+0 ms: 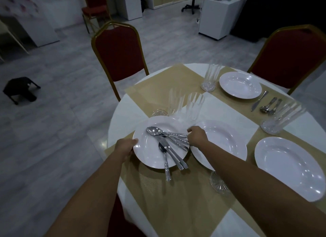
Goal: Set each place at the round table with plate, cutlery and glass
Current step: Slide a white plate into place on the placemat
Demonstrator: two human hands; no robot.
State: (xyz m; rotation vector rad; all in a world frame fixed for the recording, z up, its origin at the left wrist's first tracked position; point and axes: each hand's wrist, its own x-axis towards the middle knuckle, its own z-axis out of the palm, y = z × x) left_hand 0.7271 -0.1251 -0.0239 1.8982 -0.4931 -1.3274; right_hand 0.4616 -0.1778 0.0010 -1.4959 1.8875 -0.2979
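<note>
At the table's (pixel 227 104) near edge we grip a white plate (pixel 150 153) heaped with cutlery (pixel 169 145), left hand (pixel 126 146) and right hand (pixel 197 136) curled around opposite rims.

I can't read any text, label, brand, number or sign anywhere in this view. The plates, cutlery and glasses I see show no readable marks, and the far furniture is too dim and blurred to show any lettering.
</note>
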